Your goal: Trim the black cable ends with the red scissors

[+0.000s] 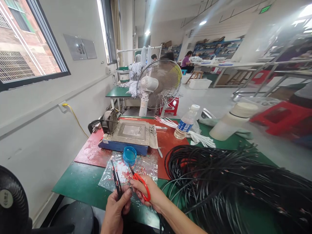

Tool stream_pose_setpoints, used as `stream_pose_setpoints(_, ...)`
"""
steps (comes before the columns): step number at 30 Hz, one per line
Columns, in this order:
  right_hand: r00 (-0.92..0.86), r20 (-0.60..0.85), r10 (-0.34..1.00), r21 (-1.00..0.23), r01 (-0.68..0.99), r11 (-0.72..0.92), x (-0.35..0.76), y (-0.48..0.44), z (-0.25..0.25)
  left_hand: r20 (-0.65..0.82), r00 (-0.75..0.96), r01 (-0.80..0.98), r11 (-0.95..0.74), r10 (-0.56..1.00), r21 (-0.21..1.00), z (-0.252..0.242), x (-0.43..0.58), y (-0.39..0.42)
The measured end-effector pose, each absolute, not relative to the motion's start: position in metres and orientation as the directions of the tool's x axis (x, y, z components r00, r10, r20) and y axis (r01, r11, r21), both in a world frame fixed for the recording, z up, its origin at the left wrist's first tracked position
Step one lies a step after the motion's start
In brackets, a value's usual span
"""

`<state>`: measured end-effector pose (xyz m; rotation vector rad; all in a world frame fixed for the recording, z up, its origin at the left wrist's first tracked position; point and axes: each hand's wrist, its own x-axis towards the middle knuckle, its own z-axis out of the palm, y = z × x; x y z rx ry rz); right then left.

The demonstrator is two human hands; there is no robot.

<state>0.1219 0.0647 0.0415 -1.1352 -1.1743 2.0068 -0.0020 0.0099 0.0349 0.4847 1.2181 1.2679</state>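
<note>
Black cable ends [118, 186] with bits of red point upward from my left hand [116, 205], which is closed around them. Red-handled scissors [141, 180] rest in my right hand [152, 191], blades pointing up and away from me. The fingertips of both hands meet, and what lies between them is too small to make out. Just beyond, a clear plastic bag [103, 182] lies flat under scattered red and white scraps [125, 174]. A small blue round dish [129, 155] stands at the bag's far edge.
Behind the dish sits a blue-based hot plate [122, 146] with a small fan [109, 122]. A heap of black cables [214, 182] covers the table's right side. Beyond it stand a water bottle [186, 123] and a whitish bottle [231, 122]. A large fan [159, 83] stands past the table.
</note>
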Motion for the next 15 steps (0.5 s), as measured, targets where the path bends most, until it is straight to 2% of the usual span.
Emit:
stream_pose_setpoints(4, -0.488, -0.397, 0.777, -0.895, 0.017, -0.447, 0.123, 0.063, 0.037, -0.415, -0.145, -0.473, 0.305, 0.898, 0.826, 0.037, -0.001, 0.009)
stream_pose_setpoints(5, -0.469, -0.375, 0.800, -0.916, 0.052, -0.399, 0.125, 0.062, 0.037, -0.418, -0.148, -0.484, 0.303, 0.896, 0.821, 0.038, 0.000, 0.009)
stream_pose_setpoints(6, -0.439, -0.316, 0.841, -0.948, 0.108, -0.299, 0.126, 0.061, 0.037, -0.423, -0.153, -0.498, 0.300, 0.893, 0.814, 0.038, 0.000, 0.009)
stream_pose_setpoints(8, -0.364, -0.072, 0.928, -0.955, 0.294, 0.041, 0.132, 0.058, 0.040, -0.436, -0.163, -0.529, 0.294, 0.885, 0.796, 0.038, -0.001, 0.010)
stream_pose_setpoints(10, -0.354, 0.204, 0.913, -0.786, 0.497, 0.368, 0.138, 0.054, 0.042, -0.445, -0.159, -0.557, 0.291, 0.882, 0.777, 0.038, -0.003, 0.010)
stream_pose_setpoints(11, -0.370, 0.289, 0.883, -0.684, 0.566, 0.461, 0.141, 0.053, 0.042, -0.445, -0.153, -0.568, 0.290, 0.882, 0.771, 0.037, -0.004, 0.010)
stream_pose_setpoints(13, -0.414, 0.364, 0.834, -0.542, 0.634, 0.551, 0.146, 0.050, 0.041, -0.443, -0.144, -0.579, 0.287, 0.885, 0.763, 0.037, -0.005, 0.010)
stream_pose_setpoints(15, -0.455, 0.383, 0.804, -0.458, 0.662, 0.593, 0.151, 0.049, 0.039, -0.443, -0.145, -0.582, 0.285, 0.885, 0.761, 0.036, -0.005, 0.010)
